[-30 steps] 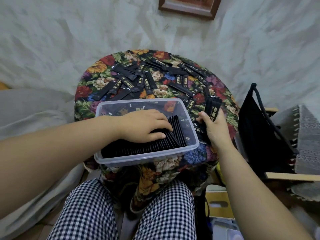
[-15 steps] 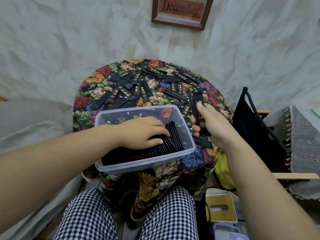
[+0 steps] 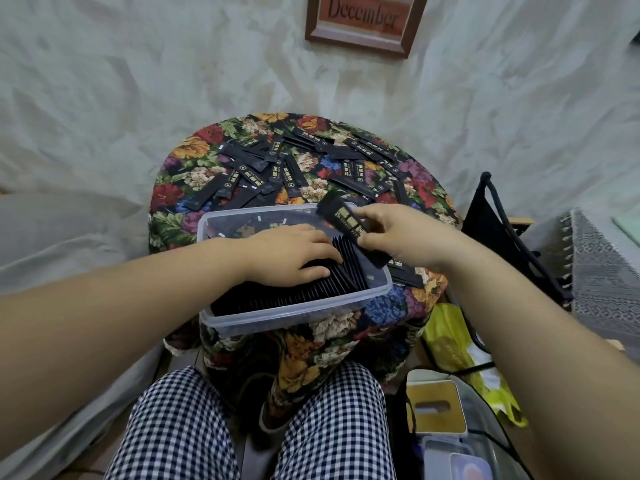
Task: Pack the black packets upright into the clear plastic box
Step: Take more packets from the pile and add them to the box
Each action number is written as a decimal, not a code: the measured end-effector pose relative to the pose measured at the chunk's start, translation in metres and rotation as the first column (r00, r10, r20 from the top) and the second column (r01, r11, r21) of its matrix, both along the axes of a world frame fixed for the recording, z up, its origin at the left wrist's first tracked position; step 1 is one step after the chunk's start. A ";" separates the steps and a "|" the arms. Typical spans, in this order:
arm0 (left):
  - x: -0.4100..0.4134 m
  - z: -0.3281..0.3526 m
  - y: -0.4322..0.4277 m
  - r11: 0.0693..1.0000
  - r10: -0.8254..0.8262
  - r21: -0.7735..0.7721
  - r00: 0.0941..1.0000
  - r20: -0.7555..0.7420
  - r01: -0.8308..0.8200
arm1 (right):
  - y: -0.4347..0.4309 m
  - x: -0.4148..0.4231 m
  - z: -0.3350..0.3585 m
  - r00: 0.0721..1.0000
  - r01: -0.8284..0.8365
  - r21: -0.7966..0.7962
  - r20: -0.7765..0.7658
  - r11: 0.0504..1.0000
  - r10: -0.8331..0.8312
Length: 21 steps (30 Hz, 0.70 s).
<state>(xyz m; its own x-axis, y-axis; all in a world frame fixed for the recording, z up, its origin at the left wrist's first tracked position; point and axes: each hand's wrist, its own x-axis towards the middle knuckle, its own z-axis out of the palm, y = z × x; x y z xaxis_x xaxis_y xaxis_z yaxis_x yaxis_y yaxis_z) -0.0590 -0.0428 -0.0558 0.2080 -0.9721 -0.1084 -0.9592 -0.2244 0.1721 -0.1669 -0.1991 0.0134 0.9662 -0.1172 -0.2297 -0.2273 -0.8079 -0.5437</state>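
Right fingers (image 3: 369, 213) and thumb pinch a small stack of held packets (image 3: 346, 224), fingers on its far face and thumb on its near face. I can't count how many are in the stack. It is tilted, with the top end up-left and the lower end dipping over the right end of the clear plastic box (image 3: 207, 233). Right hand (image 3: 405, 237) is above the box's right rim.

Left fingers (image 3: 320, 250) lie fairly straight and close together, flat on the top edges of the packed row (image 3: 294, 295). They press down and hold nothing. Left hand (image 3: 289, 254) reaches in from the left over the box.

Box contents: the packed row stands on edge, runs the length of the near side and leans like a fanned deck. The far strip of the box holds only a few packets lying flat. I can see some floor through it. The right end beside the row is open.

Surface: the box sits at the near edge of a round table covered in floral cloth (image 3: 173, 197). Loose packets (image 3: 294, 171) are scattered flat across the far half, overlapping. Another lies just right of the box, under my right wrist.

Room: a pale, crumpled-looking wall (image 3: 138, 81) is behind, with a framed sign (image 3: 363, 20) reading "December". A black bag (image 3: 491, 223) stands right of the table, with a grey patterned textile (image 3: 602, 271) beyond it. A yellow-green bag (image 3: 450, 341) is on the floor below. My knees in checked trousers (image 3: 180, 427) are at the bottom of frame.
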 end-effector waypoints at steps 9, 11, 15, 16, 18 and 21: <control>0.000 -0.001 0.002 1.000 -0.004 -0.025 1.000 0.002 0.004 | 0.000 0.008 -0.004 0.983 0.122 -0.218 0.159 0.968 -0.088; 0.000 -0.001 0.002 1.000 -0.006 -0.022 1.000 0.005 0.006 | 0.003 0.010 -0.005 0.988 0.106 -0.273 0.136 0.956 -0.071; 0.000 -0.002 0.002 1.000 -0.005 -0.024 1.000 0.024 0.006 | 0.014 0.007 -0.019 0.999 0.005 -0.413 0.045 0.911 0.014; 0.000 -0.002 0.002 1.000 -0.006 -0.026 0.999 0.032 0.007 | 0.016 0.004 -0.023 0.999 -0.016 -0.430 0.028 0.903 0.032; -0.001 -0.002 0.004 1.000 -0.008 -0.026 0.999 0.044 0.009 | 0.018 0.000 -0.029 0.998 -0.050 -0.466 0.006 0.883 0.060; -0.001 -0.001 0.005 0.999 -0.001 -0.047 1.000 0.015 0.002 | 0.016 -0.001 -0.030 0.999 -0.030 -0.482 0.016 0.876 0.043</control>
<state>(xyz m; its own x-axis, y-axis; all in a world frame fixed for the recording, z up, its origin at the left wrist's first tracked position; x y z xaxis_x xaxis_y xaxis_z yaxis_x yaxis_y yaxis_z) -0.0601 -0.0376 -0.0573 0.2075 -0.9764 -0.0592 -0.9621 -0.2147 0.1683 -0.1684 -0.1827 -0.0170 0.9766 -0.1718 -0.1296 -0.1841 -0.9788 -0.0901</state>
